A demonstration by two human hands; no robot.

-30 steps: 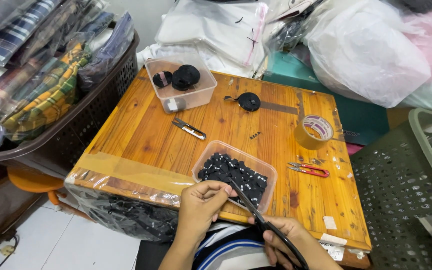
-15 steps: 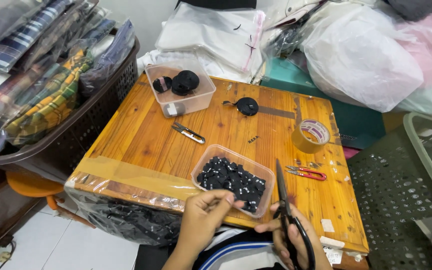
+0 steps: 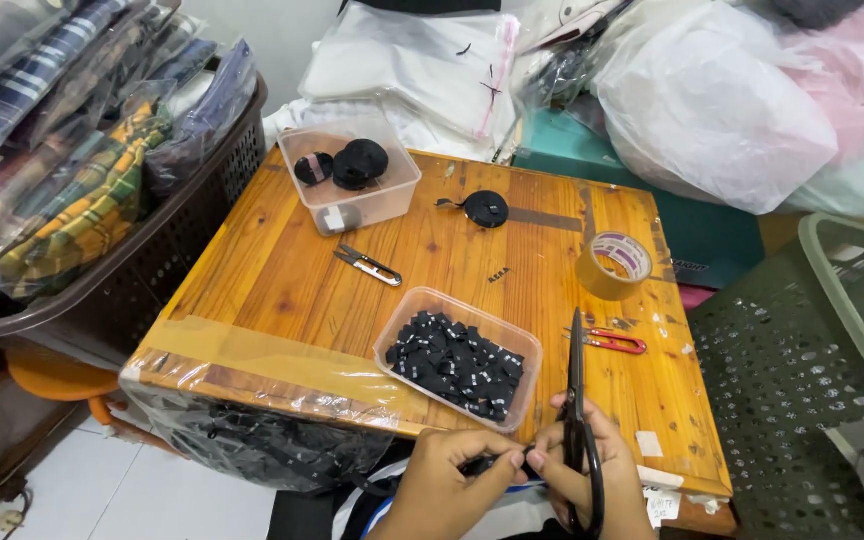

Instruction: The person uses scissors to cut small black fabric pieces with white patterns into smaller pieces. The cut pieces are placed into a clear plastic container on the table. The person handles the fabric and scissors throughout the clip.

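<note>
My right hand grips a pair of black scissors at the table's near edge, blades pointing straight away from me. My left hand sits just left of it, and both hands' fingertips pinch a thin black strip between them. Right in front of my hands stands a clear plastic tray filled with several small black pieces.
On the wooden table lie thread snips, a roll of brown tape, red-handled snips, a black ribbon spool and a clear box with black spools. A basket of folded cloth stands left, a green basket right.
My hands have drawn back from the tray to the table edge. The scissors swung from lying diagonally to pointing straight ahead. Both hands now meet on the black strip.
</note>
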